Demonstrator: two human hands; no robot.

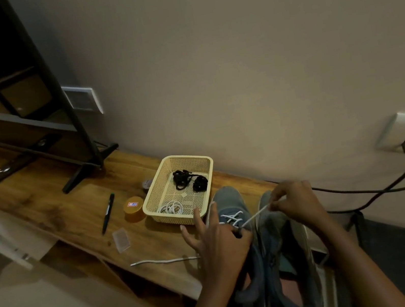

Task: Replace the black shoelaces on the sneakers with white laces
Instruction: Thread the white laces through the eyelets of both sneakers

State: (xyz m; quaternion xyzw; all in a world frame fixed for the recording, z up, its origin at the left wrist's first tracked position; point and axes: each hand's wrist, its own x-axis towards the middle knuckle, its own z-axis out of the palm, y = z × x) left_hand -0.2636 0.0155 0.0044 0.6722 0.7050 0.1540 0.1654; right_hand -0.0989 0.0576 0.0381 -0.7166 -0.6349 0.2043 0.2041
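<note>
Two grey-blue sneakers stand side by side on the wooden shelf, toes toward the wall. The left sneaker (230,199) has a white lace (253,216) crossed through its lower eyelets. My right hand (295,199) pinches one end of that lace and holds it taut above the right sneaker (285,252). My left hand (216,242) pinches the lace at an eyelet of the left sneaker, its other fingers spread. The lace's other end (160,261) trails left along the shelf. Two black lace bundles (189,179) lie in a cream basket (150,202) beside another coiled white lace (171,208).
A pen (108,213), an orange lid (133,208), a small clear case (121,239) and a tape roll (147,185) lie left of the basket. A TV stand's foot (83,170) stands further left. A black cable (389,186) runs from a wall socket at the right.
</note>
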